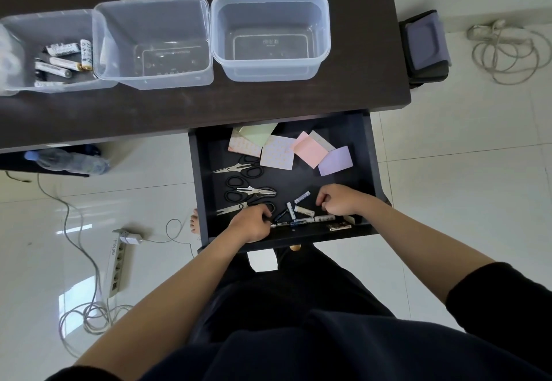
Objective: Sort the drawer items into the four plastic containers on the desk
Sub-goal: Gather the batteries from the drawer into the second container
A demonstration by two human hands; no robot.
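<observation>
Both hands work inside the open drawer. The left hand curls its fingers at the near-left end of the loose batteries; whether it grasps one cannot be told. The right hand, fingers curled, sits at their right; any grip is unclear.

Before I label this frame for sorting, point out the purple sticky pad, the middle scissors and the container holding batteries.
purple sticky pad (335, 160), head view, pad's centre
middle scissors (257, 191), head view, blades
container holding batteries (18, 29), head view, left wall
</observation>
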